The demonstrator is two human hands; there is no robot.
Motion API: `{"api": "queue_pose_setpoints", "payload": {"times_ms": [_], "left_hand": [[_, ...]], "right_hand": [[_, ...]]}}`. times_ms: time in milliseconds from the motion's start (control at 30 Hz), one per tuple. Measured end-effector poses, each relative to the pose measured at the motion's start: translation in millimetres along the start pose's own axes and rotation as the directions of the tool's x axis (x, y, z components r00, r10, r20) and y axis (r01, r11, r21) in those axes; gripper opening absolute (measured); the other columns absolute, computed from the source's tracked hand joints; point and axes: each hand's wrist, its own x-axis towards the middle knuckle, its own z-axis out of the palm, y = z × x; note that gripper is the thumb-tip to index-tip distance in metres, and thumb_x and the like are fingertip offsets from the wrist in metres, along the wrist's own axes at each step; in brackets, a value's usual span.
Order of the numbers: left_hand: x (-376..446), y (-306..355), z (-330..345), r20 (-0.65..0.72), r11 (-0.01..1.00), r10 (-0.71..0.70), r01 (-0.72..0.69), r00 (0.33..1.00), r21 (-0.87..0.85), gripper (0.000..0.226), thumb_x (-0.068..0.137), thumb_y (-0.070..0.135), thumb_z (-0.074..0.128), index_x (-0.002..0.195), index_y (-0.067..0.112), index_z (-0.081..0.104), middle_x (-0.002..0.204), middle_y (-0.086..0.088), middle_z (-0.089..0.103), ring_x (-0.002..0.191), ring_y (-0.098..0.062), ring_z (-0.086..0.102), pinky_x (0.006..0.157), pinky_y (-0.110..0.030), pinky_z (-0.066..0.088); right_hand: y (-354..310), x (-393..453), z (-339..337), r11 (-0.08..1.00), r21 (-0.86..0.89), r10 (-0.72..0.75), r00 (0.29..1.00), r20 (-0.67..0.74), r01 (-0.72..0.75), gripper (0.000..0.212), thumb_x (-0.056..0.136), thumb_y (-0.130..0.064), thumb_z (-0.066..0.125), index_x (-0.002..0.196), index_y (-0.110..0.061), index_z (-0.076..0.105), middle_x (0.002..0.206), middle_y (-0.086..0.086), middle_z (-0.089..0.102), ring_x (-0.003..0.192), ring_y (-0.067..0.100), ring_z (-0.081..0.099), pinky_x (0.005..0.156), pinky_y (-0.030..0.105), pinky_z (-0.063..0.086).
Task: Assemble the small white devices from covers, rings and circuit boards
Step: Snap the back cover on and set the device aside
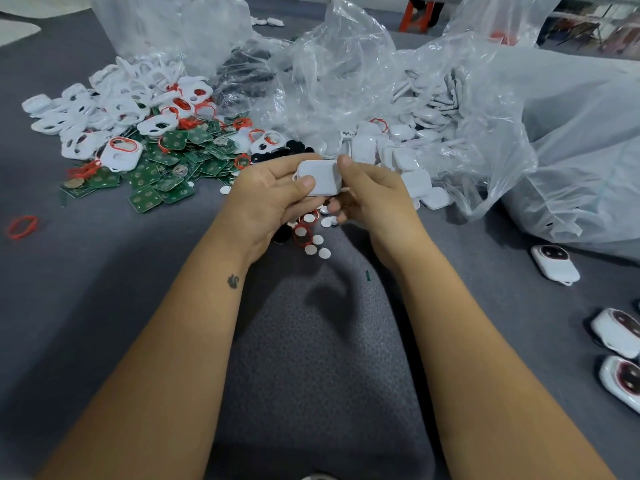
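Head cam: both hands at frame center hold one white device above the grey counter. Left hand fingers curled under it, thumb on top; right hand pinches its right edge w/ thumb. Green circuit boards + white covers piled upper left, red rings at left edge. Finished devices lower right.
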Motion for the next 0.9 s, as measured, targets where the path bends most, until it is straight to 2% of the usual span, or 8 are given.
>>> {"api": "queue_pose_setpoints", "payload": {"times_ms": [100,267,467,633,733,800,900], "left_hand": [[0,0,-1,0.027,1.0,0.015,-0.015,1.0,0.005,0.027,0.093,-0.004,0.056,0.111,0.014,0.066,0.092,-0.004,0.074,0.086,-0.016,0.072,0.073,-0.018,0.056],[-2,-2,0,0.079,1.0,0.013,-0.013,0.997,0.005,0.029,0.093,-0.005,0.056,0.112,0.014,0.066,0.09,-0.008,0.074,0.081,-0.017,0.072,0.073,-0.017,0.056],[-4,-1,2,0.082,1.0,0.023,-0.024,0.996,0.002,0.03,0.092,-0.006,0.056,0.109,0.015,0.068,0.091,-0.003,0.075,0.087,-0.015,0.072,0.072,-0.017,0.056],[-7,2,8,0.044,0.998,0.067,-0.067,0.997,0.012,0.028,0.094,-0.002,0.055,0.099,0.019,0.074,0.085,-0.006,0.074,0.082,-0.017,0.071,0.071,-0.018,0.056],[-6,1,12,-0.067,0.996,0.069,-0.065,0.995,0.06,0.017,0.096,0.012,0.06,0.096,0.017,0.075,0.084,-0.008,0.073,0.08,-0.019,0.07,0.07,-0.022,0.058],[-5,0,11,-0.141,0.99,0.088,-0.071,0.986,0.12,0.01,0.094,0.015,0.064,0.096,0.014,0.074,0.084,-0.004,0.074,0.079,-0.015,0.07,0.066,-0.021,0.057],[-4,1,8,-0.143,0.983,0.109,-0.086,0.984,0.161,0.009,0.092,0.012,0.064,0.091,0.015,0.072,0.076,0.004,0.073,0.074,-0.008,0.068,0.062,-0.017,0.053]], "right_hand": [[2,-1,4,0.994,0.111,0.004,0.999,0.033,-0.007,0.036,0.101,-0.027,0.05,0.1,0.005,0.066,0.057,0.01,0.056,0.049,0.014,0.05,0.047,0.021,0.042],[1,-2,2,0.954,0.293,0.046,0.996,0.075,-0.066,0.027,0.099,-0.016,0.052,0.098,0.006,0.067,0.057,0.01,0.058,0.051,0.015,0.053,0.047,0.02,0.044],[6,-2,4,0.975,0.22,-0.039,0.999,-0.017,0.042,0.027,0.098,-0.017,0.055,0.09,0.004,0.07,0.049,0.01,0.056,0.044,0.015,0.05,0.044,0.019,0.041],[8,0,6,0.979,0.134,-0.146,0.987,-0.068,0.154,0.03,0.098,-0.017,0.056,0.088,0.007,0.071,0.048,0.01,0.056,0.044,0.019,0.05,0.045,0.022,0.041],[8,1,9,0.98,0.119,-0.153,0.985,-0.083,0.162,0.028,0.097,-0.016,0.057,0.094,0.008,0.071,0.052,0.014,0.057,0.044,0.021,0.05,0.045,0.023,0.041],[8,1,9,0.981,0.114,-0.147,0.986,-0.085,0.156,0.026,0.097,-0.016,0.058,0.097,0.006,0.072,0.056,0.016,0.059,0.046,0.023,0.051,0.044,0.023,0.042],[8,0,10,0.98,0.107,-0.16,0.985,-0.069,0.167,0.025,0.097,-0.015,0.058,0.098,0.006,0.071,0.057,0.016,0.059,0.047,0.023,0.052,0.045,0.024,0.042]]}}
